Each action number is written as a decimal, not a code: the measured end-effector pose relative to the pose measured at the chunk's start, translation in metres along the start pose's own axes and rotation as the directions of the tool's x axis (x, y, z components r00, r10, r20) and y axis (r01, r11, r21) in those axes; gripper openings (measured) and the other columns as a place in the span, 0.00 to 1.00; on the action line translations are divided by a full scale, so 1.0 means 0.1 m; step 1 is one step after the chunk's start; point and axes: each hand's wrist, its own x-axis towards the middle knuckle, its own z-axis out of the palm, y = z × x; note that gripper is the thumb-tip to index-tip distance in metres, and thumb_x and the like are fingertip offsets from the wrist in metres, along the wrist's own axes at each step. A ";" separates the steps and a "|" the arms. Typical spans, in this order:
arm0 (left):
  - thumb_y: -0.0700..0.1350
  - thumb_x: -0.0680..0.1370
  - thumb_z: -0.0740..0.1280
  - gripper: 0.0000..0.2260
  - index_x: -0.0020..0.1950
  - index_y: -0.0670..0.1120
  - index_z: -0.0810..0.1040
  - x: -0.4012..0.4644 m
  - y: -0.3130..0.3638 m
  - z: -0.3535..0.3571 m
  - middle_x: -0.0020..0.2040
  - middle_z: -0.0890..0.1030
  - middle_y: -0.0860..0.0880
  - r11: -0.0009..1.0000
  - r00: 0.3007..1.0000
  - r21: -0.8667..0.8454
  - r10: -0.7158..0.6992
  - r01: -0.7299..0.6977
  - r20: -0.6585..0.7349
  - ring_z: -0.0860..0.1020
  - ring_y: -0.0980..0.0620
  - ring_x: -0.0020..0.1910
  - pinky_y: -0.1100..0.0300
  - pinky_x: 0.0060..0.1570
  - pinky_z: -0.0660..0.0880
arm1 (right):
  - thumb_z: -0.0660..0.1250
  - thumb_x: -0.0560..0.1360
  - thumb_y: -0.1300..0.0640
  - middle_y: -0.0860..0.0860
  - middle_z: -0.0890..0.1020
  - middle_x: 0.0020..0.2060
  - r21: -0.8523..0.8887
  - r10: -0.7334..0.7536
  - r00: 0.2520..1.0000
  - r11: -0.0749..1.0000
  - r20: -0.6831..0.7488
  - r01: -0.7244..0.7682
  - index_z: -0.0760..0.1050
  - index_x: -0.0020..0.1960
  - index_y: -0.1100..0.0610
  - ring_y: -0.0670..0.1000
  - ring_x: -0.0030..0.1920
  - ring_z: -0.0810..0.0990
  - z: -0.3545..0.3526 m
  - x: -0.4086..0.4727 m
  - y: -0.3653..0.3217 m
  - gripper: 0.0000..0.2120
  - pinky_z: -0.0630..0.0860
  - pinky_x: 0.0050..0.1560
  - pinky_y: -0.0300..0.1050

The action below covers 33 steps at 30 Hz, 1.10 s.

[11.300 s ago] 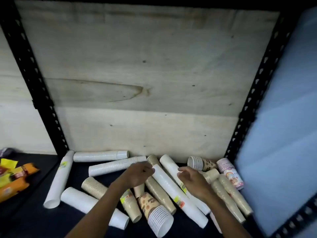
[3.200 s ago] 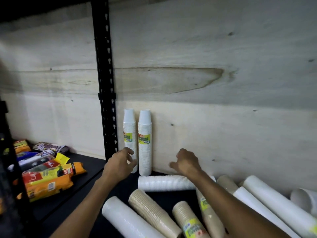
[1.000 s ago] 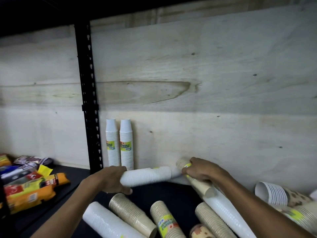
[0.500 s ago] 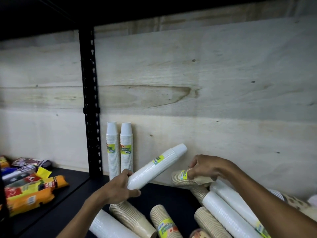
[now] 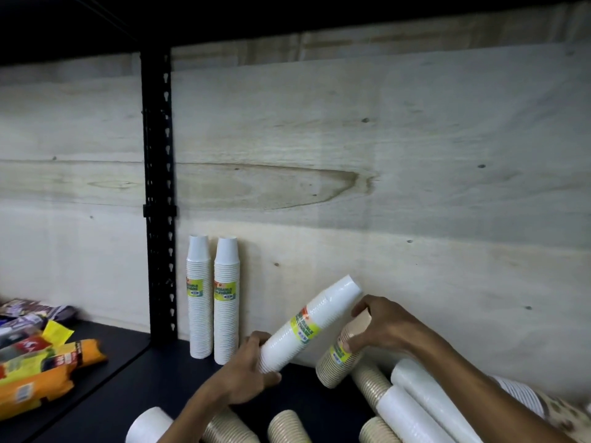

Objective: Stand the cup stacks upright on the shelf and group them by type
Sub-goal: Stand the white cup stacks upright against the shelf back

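Two white cup stacks [image 5: 212, 298] with yellow-green labels stand upright against the plywood back wall beside the black post. My left hand [image 5: 248, 375] grips the wide end of a third white cup stack [image 5: 307, 324], which tilts up to the right above the dark shelf [image 5: 166, 378]. My right hand [image 5: 380, 324] grips a short kraft-brown cup stack [image 5: 335, 362] by its upper end, lifted and tilted. More white stacks [image 5: 415, 407] and brown stacks [image 5: 371, 385] lie flat at the lower right and along the bottom edge.
A black perforated upright post [image 5: 159, 193] divides the shelf bays. Snack packets in orange and yellow [image 5: 35, 372] lie in the left bay. A patterned cup stack [image 5: 543, 407] lies at the far right. The upper shelf [image 5: 287, 14] overhangs.
The white stack in my left hand has tipped up steeper and shifted right. My right hand has raised the short brown stack off the pile, tilting it toward upright.
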 end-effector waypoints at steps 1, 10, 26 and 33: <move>0.49 0.71 0.74 0.27 0.65 0.54 0.63 0.03 0.00 0.02 0.58 0.70 0.53 1.000 1.000 -0.012 0.004 -0.004 0.003 0.75 0.54 0.51 0.61 0.49 0.77 | 0.82 0.57 0.45 0.43 0.76 0.51 -0.004 -0.013 1.000 1.000 -0.002 0.013 0.72 0.59 0.47 0.43 0.50 0.76 0.03 0.02 -0.01 0.34 0.75 0.48 0.39; 0.51 0.67 0.78 0.32 0.63 0.52 0.63 0.28 -0.09 0.12 0.57 0.76 0.52 0.996 0.999 -0.085 -0.033 0.030 -0.034 0.76 0.56 0.56 0.57 0.59 0.74 | 0.81 0.61 0.52 0.46 0.74 0.65 0.008 -0.094 0.995 0.996 -0.030 0.094 0.65 0.70 0.52 0.47 0.58 0.74 0.36 0.23 -0.09 0.42 0.69 0.52 0.37; 0.51 0.60 0.83 0.37 0.61 0.50 0.67 0.40 -0.11 0.10 0.53 0.78 0.54 0.986 0.987 -0.121 -0.127 0.115 -0.099 0.77 0.54 0.52 0.57 0.53 0.76 | 0.77 0.66 0.50 0.51 0.78 0.61 0.102 -0.020 0.997 0.994 -0.077 0.027 0.65 0.66 0.55 0.52 0.59 0.78 0.72 0.31 -0.14 0.34 0.75 0.56 0.45; 0.51 0.59 0.83 0.38 0.63 0.49 0.68 0.32 -0.08 0.06 0.52 0.79 0.54 0.989 0.981 -0.096 -0.123 0.109 -0.148 0.78 0.52 0.51 0.58 0.54 0.76 | 0.74 0.69 0.48 0.53 0.77 0.64 0.078 0.067 0.998 0.995 -0.018 -0.065 0.64 0.69 0.57 0.54 0.62 0.77 0.83 0.24 -0.20 0.34 0.73 0.56 0.43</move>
